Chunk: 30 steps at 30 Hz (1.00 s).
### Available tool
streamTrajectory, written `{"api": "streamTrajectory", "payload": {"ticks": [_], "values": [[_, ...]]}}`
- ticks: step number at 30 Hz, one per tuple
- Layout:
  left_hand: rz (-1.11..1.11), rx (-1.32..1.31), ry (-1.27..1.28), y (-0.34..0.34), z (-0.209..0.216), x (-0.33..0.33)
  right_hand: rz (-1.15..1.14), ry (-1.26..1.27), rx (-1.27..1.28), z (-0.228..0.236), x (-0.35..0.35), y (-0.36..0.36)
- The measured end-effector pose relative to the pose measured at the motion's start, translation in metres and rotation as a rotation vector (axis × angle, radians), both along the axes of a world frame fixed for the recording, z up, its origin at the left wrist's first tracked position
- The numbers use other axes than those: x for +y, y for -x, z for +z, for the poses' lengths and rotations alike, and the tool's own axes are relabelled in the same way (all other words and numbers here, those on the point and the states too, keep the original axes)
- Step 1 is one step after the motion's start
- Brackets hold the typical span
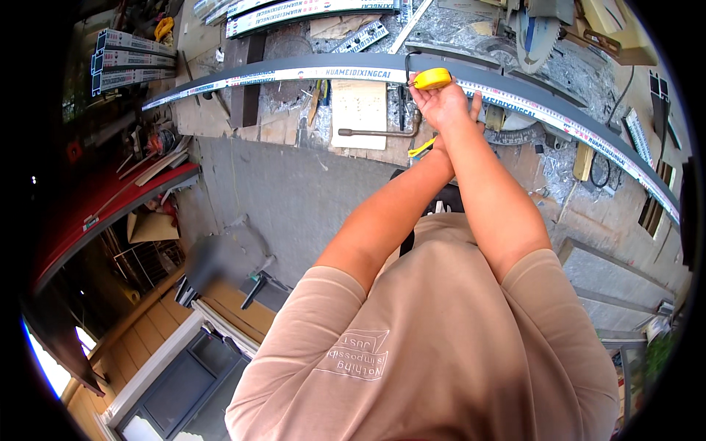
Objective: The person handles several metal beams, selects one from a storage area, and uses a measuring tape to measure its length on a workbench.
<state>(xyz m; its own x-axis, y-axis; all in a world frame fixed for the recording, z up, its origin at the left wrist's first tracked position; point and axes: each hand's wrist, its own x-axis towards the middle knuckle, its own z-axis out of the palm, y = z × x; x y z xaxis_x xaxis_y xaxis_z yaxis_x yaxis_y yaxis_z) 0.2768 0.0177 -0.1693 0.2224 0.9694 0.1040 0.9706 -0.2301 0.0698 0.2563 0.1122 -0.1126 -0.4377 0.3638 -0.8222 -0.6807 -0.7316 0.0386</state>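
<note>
A yellow tape measure (432, 79) is in my right hand (443, 105), whose fingers are curled round it at the near edge of a long grey profile (279, 71). A white printed film strip covers part of the profile. My left forearm passes under the right one. Of my left hand (476, 108), only stretched fingers show beyond the right wrist, close to the profile; the rest is hidden. A yellow-handled tool (422, 149) lies by the left wrist. Below the profile are a sheet of paper with writing (359, 99) and a metal socket wrench (379, 134) across it.
A circular saw blade (535, 42) stands at the back right. Stacked profiles (136, 60) sit at the far left, and more film-covered profiles (312, 16) lie at the back. Metal shavings and offcuts litter the bench. A red-topped surface (121, 202) is at left.
</note>
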Motion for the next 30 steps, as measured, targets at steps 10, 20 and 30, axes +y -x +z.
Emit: {"api": "streamTrajectory", "payload": {"ticks": [10, 20, 30], "values": [[-0.042, -0.088, 0.114, 0.006, 0.013, 0.001, -0.012, -0.004, -0.019, -0.014, 0.003, 0.0], [-0.098, -0.09, 0.121, 0.01, -0.008, -0.001, -0.003, -0.009, -0.092, 0.003, 0.003, -0.001], [-0.091, -0.082, 0.098, 0.009, -0.002, 0.002, 0.045, -0.043, -0.116, 0.009, 0.001, -0.002]]}}
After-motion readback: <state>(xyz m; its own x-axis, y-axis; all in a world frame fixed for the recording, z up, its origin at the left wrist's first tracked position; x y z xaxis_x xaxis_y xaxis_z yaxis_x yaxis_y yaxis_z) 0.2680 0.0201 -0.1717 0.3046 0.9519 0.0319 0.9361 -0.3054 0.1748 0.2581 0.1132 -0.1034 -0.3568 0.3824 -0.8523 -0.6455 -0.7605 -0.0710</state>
